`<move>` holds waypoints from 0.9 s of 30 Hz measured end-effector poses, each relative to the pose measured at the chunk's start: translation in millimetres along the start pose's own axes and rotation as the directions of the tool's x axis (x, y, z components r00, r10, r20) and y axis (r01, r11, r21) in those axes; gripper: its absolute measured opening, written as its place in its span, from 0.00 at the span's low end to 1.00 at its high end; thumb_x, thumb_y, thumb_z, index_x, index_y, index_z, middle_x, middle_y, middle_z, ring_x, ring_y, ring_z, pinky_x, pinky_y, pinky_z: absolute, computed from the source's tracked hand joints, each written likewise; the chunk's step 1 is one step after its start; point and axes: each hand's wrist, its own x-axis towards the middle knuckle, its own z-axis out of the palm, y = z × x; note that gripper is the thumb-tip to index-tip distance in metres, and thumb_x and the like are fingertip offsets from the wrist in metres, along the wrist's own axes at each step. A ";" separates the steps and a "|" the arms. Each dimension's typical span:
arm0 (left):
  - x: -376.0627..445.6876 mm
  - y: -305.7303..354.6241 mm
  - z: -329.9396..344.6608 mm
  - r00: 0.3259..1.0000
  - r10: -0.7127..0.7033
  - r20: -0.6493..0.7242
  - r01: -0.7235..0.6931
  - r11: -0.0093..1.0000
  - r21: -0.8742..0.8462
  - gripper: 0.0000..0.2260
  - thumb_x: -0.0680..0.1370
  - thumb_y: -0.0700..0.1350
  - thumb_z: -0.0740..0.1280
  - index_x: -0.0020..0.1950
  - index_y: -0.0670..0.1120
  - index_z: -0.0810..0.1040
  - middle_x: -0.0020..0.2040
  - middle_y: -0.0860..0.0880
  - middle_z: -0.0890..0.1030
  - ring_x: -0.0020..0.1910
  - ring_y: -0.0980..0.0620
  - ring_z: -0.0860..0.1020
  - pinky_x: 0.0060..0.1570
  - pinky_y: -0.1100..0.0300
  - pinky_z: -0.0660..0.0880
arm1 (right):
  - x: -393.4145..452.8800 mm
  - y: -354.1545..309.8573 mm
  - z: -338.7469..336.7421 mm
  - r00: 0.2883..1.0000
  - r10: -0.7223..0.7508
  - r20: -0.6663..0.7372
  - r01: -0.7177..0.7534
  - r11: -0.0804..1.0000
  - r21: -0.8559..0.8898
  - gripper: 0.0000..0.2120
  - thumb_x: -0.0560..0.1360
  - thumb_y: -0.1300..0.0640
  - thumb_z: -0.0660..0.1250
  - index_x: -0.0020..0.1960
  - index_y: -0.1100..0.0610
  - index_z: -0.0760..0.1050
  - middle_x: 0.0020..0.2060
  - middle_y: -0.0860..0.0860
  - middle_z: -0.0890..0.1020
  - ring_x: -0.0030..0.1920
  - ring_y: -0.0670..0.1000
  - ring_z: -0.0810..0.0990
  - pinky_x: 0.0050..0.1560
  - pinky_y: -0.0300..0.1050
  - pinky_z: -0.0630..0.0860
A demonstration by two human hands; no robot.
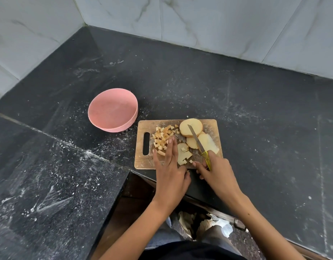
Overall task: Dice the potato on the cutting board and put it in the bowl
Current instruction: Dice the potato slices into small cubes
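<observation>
You are working the potato on the cutting board: a heap of diced cubes is sitting toward the board's handle slot, a half-cut slice is lying at its near edge, and thick uncut rounds are stacking up on its far side. Your left hand is lying flat with fingers straight and together, pressing against the cubes. Your right hand is gripping the yellow handle of the knife, fingers wrapped round it, with the blade angling across the rounds. The pink bowl is standing just off the board's handle end, holding no potato yet. The risk I see: your left fingertips are sitting near the blade's path, and sweeping cubes could scatter them off the board onto the dusty black counter.
</observation>
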 end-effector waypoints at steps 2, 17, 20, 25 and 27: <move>0.7 -3.0 -1.5 1.000 0.001 -0.011 -0.002 1.000 -0.031 0.06 0.69 0.48 0.75 0.34 0.49 0.81 0.77 0.35 0.54 0.78 0.41 0.47 0.67 0.29 0.54 | -0.4 -0.4 -1.9 1.000 -0.004 -0.001 0.004 1.000 0.007 0.13 0.75 0.45 0.66 0.42 0.50 0.65 0.35 0.48 0.80 0.35 0.50 0.80 0.39 0.53 0.78; 35.3 -65.5 -14.1 0.964 -0.202 -0.171 0.171 0.969 -0.180 0.05 0.72 0.41 0.76 0.46 0.47 0.86 0.68 0.39 0.74 0.70 0.39 0.67 0.68 0.40 0.62 | 16.0 -34.7 17.8 0.996 0.000 -0.093 0.011 0.994 0.110 0.18 0.69 0.59 0.75 0.43 0.52 0.65 0.39 0.46 0.77 0.37 0.42 0.76 0.37 0.40 0.76; 35.2 -71.7 -12.7 0.960 -0.241 -0.145 0.201 0.949 -0.244 0.09 0.74 0.42 0.73 0.54 0.46 0.84 0.61 0.44 0.78 0.62 0.41 0.74 0.63 0.42 0.70 | 19.9 -37.5 22.3 0.994 -0.017 -0.104 0.030 0.992 0.126 0.16 0.71 0.61 0.74 0.44 0.52 0.65 0.40 0.47 0.77 0.39 0.43 0.78 0.40 0.42 0.79; 30.0 -80.9 -20.3 0.928 -0.363 0.082 0.359 0.815 -0.455 0.28 0.70 0.48 0.77 0.69 0.48 0.74 0.58 0.50 0.74 0.57 0.50 0.73 0.59 0.59 0.69 | 29.0 -38.9 23.3 0.991 -0.096 -0.090 0.103 0.992 0.077 0.09 0.75 0.64 0.68 0.51 0.56 0.69 0.43 0.46 0.79 0.42 0.44 0.78 0.42 0.38 0.76; 29.5 -81.5 -24.3 0.918 -0.369 0.143 0.390 0.776 -0.496 0.35 0.64 0.47 0.81 0.69 0.48 0.74 0.55 0.52 0.73 0.50 0.54 0.74 0.54 0.67 0.68 | 27.6 -36.0 15.7 0.990 -0.100 -0.103 0.108 0.991 0.082 0.08 0.75 0.62 0.69 0.49 0.56 0.70 0.43 0.46 0.80 0.43 0.43 0.78 0.40 0.33 0.73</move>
